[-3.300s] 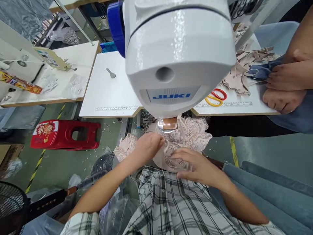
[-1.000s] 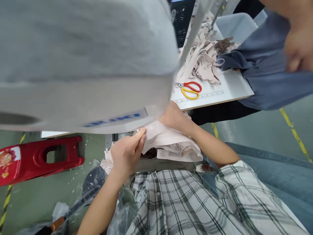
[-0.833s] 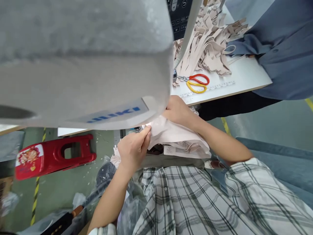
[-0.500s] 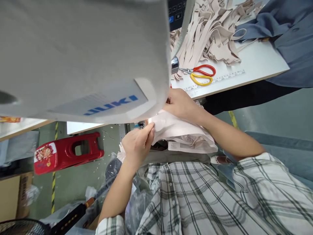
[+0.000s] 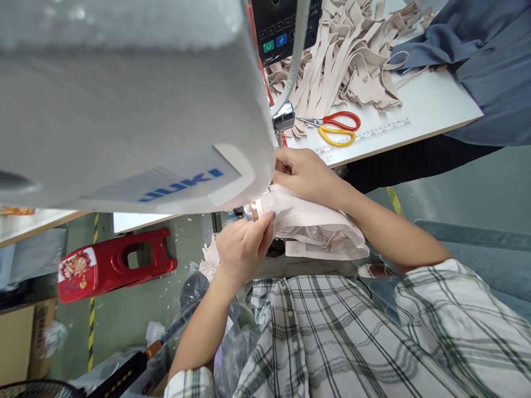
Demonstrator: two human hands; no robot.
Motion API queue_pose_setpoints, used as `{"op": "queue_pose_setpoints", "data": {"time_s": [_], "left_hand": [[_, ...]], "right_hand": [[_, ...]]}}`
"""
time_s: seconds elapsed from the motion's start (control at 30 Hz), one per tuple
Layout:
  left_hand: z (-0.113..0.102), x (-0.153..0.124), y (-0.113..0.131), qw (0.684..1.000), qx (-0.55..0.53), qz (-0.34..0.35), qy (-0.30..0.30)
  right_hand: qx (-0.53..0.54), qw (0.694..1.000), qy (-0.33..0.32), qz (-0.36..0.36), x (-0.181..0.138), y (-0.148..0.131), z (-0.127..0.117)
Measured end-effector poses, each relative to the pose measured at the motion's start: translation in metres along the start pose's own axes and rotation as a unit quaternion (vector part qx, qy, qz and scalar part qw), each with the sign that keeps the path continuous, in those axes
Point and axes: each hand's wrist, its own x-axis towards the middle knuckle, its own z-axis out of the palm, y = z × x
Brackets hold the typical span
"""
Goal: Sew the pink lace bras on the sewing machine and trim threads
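Observation:
A pale pink garment (image 5: 319, 218) with lace and a white label hangs at the working end of a grey JUKI sewing machine (image 5: 136, 121). My left hand (image 5: 245, 243) pinches the garment's near left edge between thumb and forefinger, just below the machine head. On the far side, my right hand (image 5: 305, 170) is closed with its fingers curled at the garment's upper edge; the machine head partly hides those fingertips. The needle area lies behind the head, out of sight.
Red-and-yellow scissors (image 5: 338, 128) and a clear ruler (image 5: 381, 130) lie on the white table (image 5: 448, 116), beside a heap of beige fabric strips (image 5: 352, 61). A control panel (image 5: 286, 33) stands behind the machine. A red stool (image 5: 116, 262) is on the floor at left. Someone's blue-grey sleeve (image 5: 493, 66) is at right.
My left hand has shifted slightly right and down along the garment. The machine head appears further left, showing more of the control panel. Both hands still hold the cloth.

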Motion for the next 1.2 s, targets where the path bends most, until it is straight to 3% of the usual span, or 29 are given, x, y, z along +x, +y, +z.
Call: {"op": "queue_pose_setpoints", "data": {"time_s": [0.27, 0.47, 0.67, 0.8, 0.9, 0.97, 1.07, 1.13, 1.2], "left_hand": [[-0.004, -0.008, 0.0, 0.999, -0.025, -0.041, -0.002], [-0.008, -0.015, 0.004, 0.976, -0.1, -0.194, 0.002], [-0.021, -0.018, 0.005, 0.936, -0.198, -0.292, -0.019], [-0.026, -0.022, 0.005, 0.919, -0.224, -0.322, -0.027], [-0.03, -0.025, 0.004, 0.915, -0.236, -0.324, -0.043], [-0.034, -0.027, 0.005, 0.915, -0.244, -0.315, -0.06], [-0.036, -0.029, 0.009, 0.918, -0.267, -0.279, -0.086], [-0.032, -0.029, 0.014, 0.932, -0.266, -0.221, -0.105], [-0.024, -0.03, 0.017, 0.955, -0.228, -0.146, -0.124]], "right_hand": [[0.019, 0.999, 0.023, 0.017, -0.005, 0.0, 0.001], [0.13, 0.99, 0.038, 0.046, -0.013, 0.005, 0.014], [0.321, 0.937, 0.032, 0.135, -0.038, 0.009, 0.034], [0.417, 0.887, 0.019, 0.199, -0.052, 0.004, 0.041], [0.448, 0.868, 0.0, 0.213, -0.061, 0.003, 0.045], [0.439, 0.877, -0.001, 0.196, -0.07, 0.004, 0.048], [0.345, 0.927, 0.039, 0.141, -0.087, 0.005, 0.05], [0.224, 0.97, 0.066, 0.061, -0.1, 0.004, 0.051], [0.098, 0.989, 0.085, -0.073, -0.112, 0.003, 0.051]]}}
